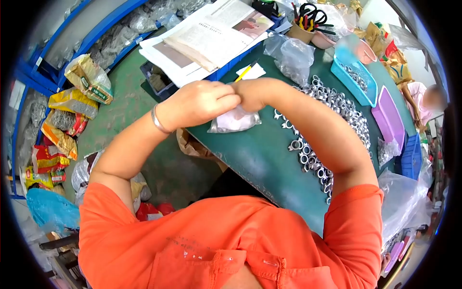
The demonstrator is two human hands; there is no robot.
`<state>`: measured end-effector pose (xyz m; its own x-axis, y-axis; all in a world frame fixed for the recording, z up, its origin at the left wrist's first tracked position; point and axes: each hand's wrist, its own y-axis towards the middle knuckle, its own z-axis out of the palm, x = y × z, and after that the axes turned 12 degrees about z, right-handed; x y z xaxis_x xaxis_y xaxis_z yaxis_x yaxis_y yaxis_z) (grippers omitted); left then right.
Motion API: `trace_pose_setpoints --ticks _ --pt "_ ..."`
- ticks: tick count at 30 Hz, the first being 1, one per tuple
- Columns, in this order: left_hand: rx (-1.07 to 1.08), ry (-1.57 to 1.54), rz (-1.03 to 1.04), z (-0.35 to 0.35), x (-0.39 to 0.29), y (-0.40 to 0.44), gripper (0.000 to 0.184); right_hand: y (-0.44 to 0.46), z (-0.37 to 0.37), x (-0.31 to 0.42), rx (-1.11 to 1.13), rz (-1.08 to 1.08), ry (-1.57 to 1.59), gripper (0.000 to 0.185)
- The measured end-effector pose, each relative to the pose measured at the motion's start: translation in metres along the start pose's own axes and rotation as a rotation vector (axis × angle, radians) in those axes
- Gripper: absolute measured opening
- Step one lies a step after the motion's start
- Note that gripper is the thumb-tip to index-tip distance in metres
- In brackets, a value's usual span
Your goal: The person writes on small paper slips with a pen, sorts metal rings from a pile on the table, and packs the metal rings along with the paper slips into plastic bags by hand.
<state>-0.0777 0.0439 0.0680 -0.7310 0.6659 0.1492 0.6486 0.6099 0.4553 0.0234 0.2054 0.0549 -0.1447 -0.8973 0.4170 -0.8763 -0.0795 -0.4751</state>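
Observation:
My left hand (199, 101), with a bangle on its wrist, is closed, its fingers meeting those of my right hand (252, 94). Both hands pinch the gathered top of a small clear plastic bag (235, 121), whose filled lower part rests at the green table's edge. The bag's neck is hidden behind my fingers, and its contents are hard to make out. Right of my hands, partly behind my right forearm, spreads a pile of silver metal ring clamps (315, 156). Just beyond my hands lies a yellow pen (244, 73) on a white slip of paper (251, 72).
Newspapers (207, 38) cover blue bins at the back. Another plastic bag (293, 55) sits near a cup of scissors (301, 32). A turquoise basket (353, 79) holds metal parts beside a purple tray (387, 115). Another person (421, 103) is at the far right. Sacks (89, 79) line the left shelves.

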Motion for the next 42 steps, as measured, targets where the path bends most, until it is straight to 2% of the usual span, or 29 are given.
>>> trace_pose_setpoints --ticks 2,4,5,6,8,9,11,12,14,16,18,20,22,24,25,26,28,29,30,32,33,35,37,38,40,41,42 --pt "-0.004 -0.056 -0.042 -0.002 -0.002 -0.003 0.021 0.008 0.014 -0.015 -0.02 -0.089 0.056 0.032" --pt "-0.001 -0.087 -0.063 -0.004 -0.009 0.0 0.024 -0.022 0.008 0.01 -0.039 0.138 0.116 0.025" --pt "0.018 -0.105 -0.09 -0.005 -0.01 0.001 0.03 -0.032 0.013 0.009 -0.257 0.042 0.159 0.018" --pt "-0.036 -0.104 -0.148 0.002 -0.01 -0.004 0.035 -0.038 0.029 0.002 -0.701 -0.169 0.235 0.015" --pt "-0.082 -0.071 -0.254 0.005 -0.01 -0.015 0.028 -0.067 0.041 0.007 -0.943 -0.279 0.251 0.026" --pt "-0.089 -0.074 -0.247 0.014 -0.011 -0.018 0.028 -0.073 0.055 0.013 -1.016 -0.217 0.169 0.034" --pt "-0.407 -0.063 -0.259 0.036 -0.013 -0.023 0.035 -0.067 0.085 0.017 -1.186 -0.031 0.056 0.052" --pt "-0.533 -0.021 -0.151 0.044 -0.016 -0.016 0.035 -0.057 0.094 0.015 -1.293 0.095 0.083 0.051" --pt "-0.664 -0.034 -0.145 0.052 -0.027 0.001 0.036 -0.048 0.099 0.013 -1.345 0.078 0.409 0.045" --pt "-0.77 -0.035 -0.25 0.059 -0.03 0.008 0.035 -0.048 0.1 0.018 -1.419 -0.099 0.49 0.026" --pt "-0.779 0.122 -0.288 0.049 -0.028 0.019 0.033 -0.049 0.1 0.02 -1.42 -0.242 0.71 0.022" --pt "-0.852 0.067 -0.365 0.049 -0.031 0.026 0.026 -0.057 0.095 0.024 -1.428 -0.269 0.7 0.024" --pt "-0.937 -0.151 -0.378 0.048 -0.029 0.033 0.019 -0.067 0.082 0.02 -1.427 -0.41 0.508 0.029" --pt "-0.965 -0.437 -0.38 0.045 -0.033 0.034 0.015 -0.074 0.085 0.017 -1.344 -0.449 0.562 0.032" --pt "-0.933 -0.646 -0.391 0.043 -0.035 0.028 0.013 -0.085 0.082 0.014 -1.259 -0.375 0.441 0.031" --pt "-0.883 -0.853 -0.404 0.038 -0.034 0.021 0.012 -0.092 0.074 0.014 -1.287 -0.369 0.262 0.03" --pt "-0.529 -0.965 -0.454 0.014 -0.028 0.014 0.009 -0.112 0.063 0.011 -1.179 -0.293 -0.005 0.032" --pt "-0.43 -0.813 -0.369 0.009 -0.025 0.02 0.008 -0.115 0.06 0.007 -1.188 -0.285 -0.123 0.03" --pt "-0.349 -0.683 -0.382 0.014 -0.022 0.015 0.009 -0.117 0.061 0.002 -1.199 -0.262 -0.129 0.03" --pt "-0.277 -0.422 -0.27 0.013 -0.02 0.022 0.018 -0.119 0.066 -0.01 -1.084 -0.264 -0.331 0.024" --pt "-0.276 -0.429 -0.253 0.013 -0.019 0.025 0.018 -0.119 0.073 -0.012 -1.038 -0.213 -0.386 0.022" --pt "-0.141 -0.261 -0.185 0.014 -0.02 0.028 0.024 -0.116 0.076 -0.014 -1.073 -0.163 -0.34 0.021" --pt "-0.202 -0.241 -0.199 0.019 -0.02 0.026 0.024 -0.119 0.074 -0.012 -1.194 -0.149 -0.251 0.012" --pt "-0.261 -0.215 -0.224 0.021 -0.019 0.026 0.023 -0.119 0.073 -0.008 -1.217 -0.256 -0.069 0.017" --pt "-0.293 -0.283 -0.242 0.009 -0.018 0.029 0.02 -0.12 0.071 0.003 -1.18 -0.449 0.205 0.016" --pt "-0.319 -0.41 -0.196 0.002 -0.016 0.029 0.019 -0.122 0.076 0.005 -0.988 -0.426 0.351 0.02" --pt "-0.343 -0.535 -0.151 -0.001 -0.015 0.029 0.018 -0.125 0.075 0.005 -0.991 -0.423 0.355 0.02"
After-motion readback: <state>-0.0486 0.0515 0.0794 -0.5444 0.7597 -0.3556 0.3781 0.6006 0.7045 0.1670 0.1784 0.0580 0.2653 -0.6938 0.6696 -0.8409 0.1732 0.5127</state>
